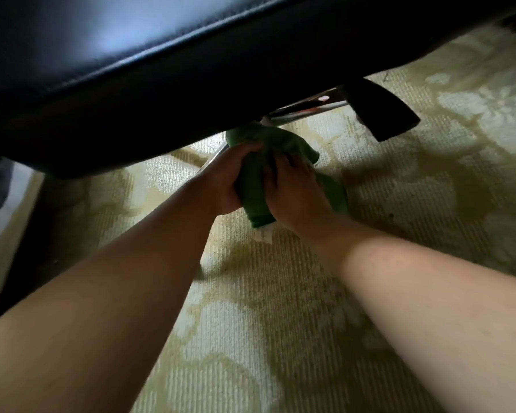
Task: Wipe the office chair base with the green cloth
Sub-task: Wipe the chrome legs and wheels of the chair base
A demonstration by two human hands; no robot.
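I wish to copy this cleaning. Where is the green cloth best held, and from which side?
Hold the green cloth at its middle fold, from both sides, as the left hand and right hand do. It seems draped over a narrow bar of the chair base under the seat, so palms closing on either flank can slide it along.

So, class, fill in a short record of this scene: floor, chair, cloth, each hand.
floor: pale patterned woven carpet
chair: black shiny leather seat above; chrome metal base spokes below
cloth: green fabric cloth, bunched over a spoke
left hand: grips the cloth
right hand: grips the cloth
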